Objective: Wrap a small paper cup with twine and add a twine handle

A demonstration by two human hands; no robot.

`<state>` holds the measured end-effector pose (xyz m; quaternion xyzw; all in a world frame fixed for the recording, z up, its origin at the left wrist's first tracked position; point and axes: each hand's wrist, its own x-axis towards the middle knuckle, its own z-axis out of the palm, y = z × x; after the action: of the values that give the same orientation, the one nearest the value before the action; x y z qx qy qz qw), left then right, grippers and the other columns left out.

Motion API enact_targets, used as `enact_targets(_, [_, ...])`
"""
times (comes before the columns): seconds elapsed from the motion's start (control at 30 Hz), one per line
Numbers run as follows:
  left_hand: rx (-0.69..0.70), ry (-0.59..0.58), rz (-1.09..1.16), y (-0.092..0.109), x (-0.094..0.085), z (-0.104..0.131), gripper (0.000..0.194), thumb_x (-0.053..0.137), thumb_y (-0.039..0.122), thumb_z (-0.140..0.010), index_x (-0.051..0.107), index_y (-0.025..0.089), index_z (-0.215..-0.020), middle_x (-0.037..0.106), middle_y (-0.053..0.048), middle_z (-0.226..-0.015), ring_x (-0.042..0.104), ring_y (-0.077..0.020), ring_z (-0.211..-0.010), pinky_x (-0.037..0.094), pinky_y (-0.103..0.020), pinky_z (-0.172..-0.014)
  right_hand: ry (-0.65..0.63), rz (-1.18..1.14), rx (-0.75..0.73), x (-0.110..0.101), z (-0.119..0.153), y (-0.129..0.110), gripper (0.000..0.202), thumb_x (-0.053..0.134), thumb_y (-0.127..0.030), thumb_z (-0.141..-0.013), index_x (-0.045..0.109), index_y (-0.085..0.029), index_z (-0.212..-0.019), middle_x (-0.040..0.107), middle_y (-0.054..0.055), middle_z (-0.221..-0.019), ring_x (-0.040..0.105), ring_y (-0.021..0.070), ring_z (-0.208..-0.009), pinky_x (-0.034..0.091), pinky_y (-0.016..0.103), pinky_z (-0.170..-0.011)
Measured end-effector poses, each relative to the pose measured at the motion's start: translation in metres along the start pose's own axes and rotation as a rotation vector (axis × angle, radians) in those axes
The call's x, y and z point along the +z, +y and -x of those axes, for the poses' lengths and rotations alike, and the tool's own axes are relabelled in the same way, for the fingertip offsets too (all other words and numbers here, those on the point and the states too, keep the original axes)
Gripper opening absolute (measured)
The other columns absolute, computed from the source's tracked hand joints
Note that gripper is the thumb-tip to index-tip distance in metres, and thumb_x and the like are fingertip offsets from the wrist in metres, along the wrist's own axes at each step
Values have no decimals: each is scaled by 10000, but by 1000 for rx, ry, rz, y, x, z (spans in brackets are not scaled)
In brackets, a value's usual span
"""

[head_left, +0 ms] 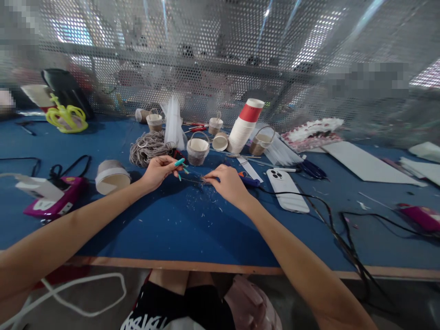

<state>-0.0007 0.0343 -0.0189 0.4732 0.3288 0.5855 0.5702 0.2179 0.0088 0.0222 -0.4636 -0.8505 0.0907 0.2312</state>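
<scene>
- Gripping a small turquoise tool (179,162) in the left hand (160,170), too small to tell which kind.
- Pinching a thin strand (190,180) between thumb and fingertips of the right hand (228,183), apparently near its end.
- Seen running across the gap between both grips: that same strand, low over the blue tabletop (154,238).
- Scattered just nearer than the grips, on the tabletop: pale scraps.
- Lying just beyond the left hand: a tangled bundle of grey cord (146,151).
- Standing beyond the gap between the hands: a small handled bucket (198,153), with a tipped cup (220,142) behind it to the right.
- Just right of the right hand: a blue object (250,182), partly hidden by the fingers; past it, a white phone (288,190), lying flat.
- Left of the left hand, near the forearm: a cup wrapped in grey (112,178); farther out, a purple power strip (57,197).
- Farther beyond both grips: upright white strips (174,126) and a leaning stack of paper cups (242,133), topped in red and white.
- Well apart, far left beyond the left hand: a yellow crown (67,117).
</scene>
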Motion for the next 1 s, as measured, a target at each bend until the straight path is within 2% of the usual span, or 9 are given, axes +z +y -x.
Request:
enact_targets(0.13, [-4,8,-23,-1,0,0,346,836,360,-515,657,102,-660,682,-30,-571,571,-74,-410,467,-176,-418,81,21,60,1,2,-4,115,646,-180,-799,760,-180,-810,662,82,-725,584,182,-721,458,316,-678])
enact_targets(0.27, [-13,26,15,0,1,1,339,831,365,-527,654,106,-657,676,-21,-565,570,-66,-425,480,-172,-440,154,100,52,2,4,-8,84,676,-205,-778,756,-189,-759,603,73,-676,552,191,-728,432,320,-641])
enact_targets(0.4, [-24,19,14,0,1,1,326,828,353,-538,654,104,-658,676,-23,-572,563,-66,-419,473,-177,-433,193,113,-8,2,5,-9,125,658,-187,-789,720,-194,-680,587,55,-598,513,211,-761,416,338,-649])
enact_targets(0.57, [-40,31,-39,-1,0,0,296,800,337,-593,647,98,-676,680,-34,-593,569,-72,-425,466,-188,-434,211,161,-119,0,5,-6,246,535,-162,-862,667,-197,-658,616,64,-647,476,219,-798,415,355,-689])
enact_targets(0.67, [-18,43,-36,-1,0,-1,307,805,348,-579,641,102,-659,679,-33,-589,570,-71,-433,462,-183,-438,190,174,-141,1,4,-5,218,551,-184,-859,660,-192,-671,628,66,-670,477,222,-809,407,362,-720])
enact_targets(0.8, [1,20,-32,-1,2,1,348,829,376,-514,639,108,-628,670,-26,-560,559,-77,-417,466,-200,-444,131,22,-76,2,3,-7,79,653,-252,-798,681,-182,-773,636,57,-670,505,224,-837,410,344,-724])
enact_targets(0.87, [4,-3,-49,0,3,2,356,831,386,-503,644,108,-624,672,-28,-558,561,-83,-414,464,-206,-441,84,-91,-42,2,2,-10,110,613,-254,-830,692,-180,-810,654,55,-698,528,210,-845,417,326,-724])
enact_targets(1.0, [20,-26,-70,1,6,4,345,825,386,-510,654,108,-619,670,-28,-554,564,-87,-415,467,-209,-445,-36,-258,-3,0,3,-13,198,549,-217,-868,712,-194,-758,689,44,-724,566,182,-813,422,306,-719])
